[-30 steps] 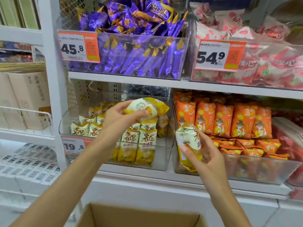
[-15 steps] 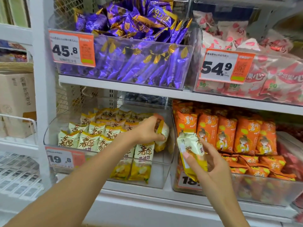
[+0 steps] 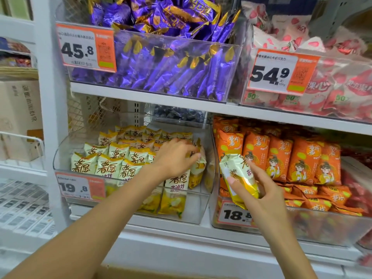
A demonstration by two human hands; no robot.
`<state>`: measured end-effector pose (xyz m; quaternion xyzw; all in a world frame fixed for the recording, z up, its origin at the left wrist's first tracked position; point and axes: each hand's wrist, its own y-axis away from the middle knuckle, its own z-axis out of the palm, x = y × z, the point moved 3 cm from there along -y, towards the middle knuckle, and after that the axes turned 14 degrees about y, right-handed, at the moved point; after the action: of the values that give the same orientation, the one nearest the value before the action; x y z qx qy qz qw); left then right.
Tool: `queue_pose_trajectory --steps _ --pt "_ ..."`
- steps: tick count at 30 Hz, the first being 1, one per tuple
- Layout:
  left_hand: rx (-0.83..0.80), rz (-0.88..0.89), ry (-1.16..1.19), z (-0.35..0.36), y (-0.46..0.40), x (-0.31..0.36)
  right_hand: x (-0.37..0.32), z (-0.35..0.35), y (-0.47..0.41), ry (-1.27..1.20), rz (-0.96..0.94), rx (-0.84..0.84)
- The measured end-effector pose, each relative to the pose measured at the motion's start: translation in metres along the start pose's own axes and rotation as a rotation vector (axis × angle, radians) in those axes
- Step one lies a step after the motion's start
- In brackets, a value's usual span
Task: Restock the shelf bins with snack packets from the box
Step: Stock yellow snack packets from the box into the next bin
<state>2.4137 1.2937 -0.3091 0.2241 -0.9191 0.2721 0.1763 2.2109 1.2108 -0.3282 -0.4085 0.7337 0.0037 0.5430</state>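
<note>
My left hand [image 3: 175,158] reaches into the clear bin [image 3: 128,206] of cream-and-yellow snack packets [image 3: 109,167] on the lower shelf. Its fingertips rest on a packet [image 3: 198,168] standing at the bin's right end. My right hand [image 3: 259,190] grips another cream-and-yellow packet [image 3: 238,179], held tilted in front of the neighbouring bin of orange packets [image 3: 281,158]. Only the top edge of the cardboard box [image 3: 153,273] shows at the bottom of the view.
Above are a bin of purple packets [image 3: 167,65] and a bin of red-and-white packets [image 3: 332,87]. A white upright post [image 3: 50,117] stands left of the bins. Cartons [image 3: 20,109] sit on the left shelves. Price tags hang on the bin fronts.
My left hand carried its packet down into the yellow bin and set it at the right end. My right hand stayed near the orange bin with its packet. The view moved closer.
</note>
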Motion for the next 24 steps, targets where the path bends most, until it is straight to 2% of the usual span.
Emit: queue_pose_trajectory --steps 2,3,4,5,7,10,12,15,17,19,22,24 --pt "0.237 -0.075 0.336 -0.017 0.017 0.017 -0.002 0.001 0.003 0.008 -0.01 0.033" --pt "0.295 -0.159 0.569 -0.024 0.027 0.024 -0.004 0.002 0.006 0.016 -0.013 0.069" --pt "0.267 -0.247 0.768 -0.028 0.036 0.032 -0.007 0.004 0.009 0.037 -0.029 0.115" --pt "0.172 -0.319 0.883 -0.03 0.045 0.04 -0.012 0.006 0.013 0.074 -0.065 0.158" --pt "-0.044 -0.353 0.921 -0.03 0.06 0.052 -0.024 0.013 0.022 0.194 -0.174 0.18" --pt "-0.099 -0.255 0.865 -0.037 0.07 0.054 -0.034 0.025 0.031 0.303 -0.276 0.045" --pt "-0.077 -0.17 0.864 -0.048 0.073 0.05 -0.031 0.026 0.032 0.171 -0.202 -0.097" --pt "-0.101 -0.083 1.002 -0.064 0.079 0.052 -0.034 0.019 0.031 -0.057 -0.071 -0.319" --pt "-0.091 -0.031 1.035 -0.072 0.081 0.056 -0.042 0.016 0.034 -0.13 -0.102 -0.343" --pt "-0.046 -0.042 0.992 -0.077 0.079 0.054 -0.047 0.015 0.035 -0.142 -0.155 -0.156" --pt "-0.042 -0.167 0.936 -0.077 0.078 0.054 -0.047 0.011 0.038 0.06 -0.236 0.217" --pt "-0.066 -0.204 0.867 -0.073 0.079 0.059 -0.046 0.013 0.037 0.161 -0.334 0.331"
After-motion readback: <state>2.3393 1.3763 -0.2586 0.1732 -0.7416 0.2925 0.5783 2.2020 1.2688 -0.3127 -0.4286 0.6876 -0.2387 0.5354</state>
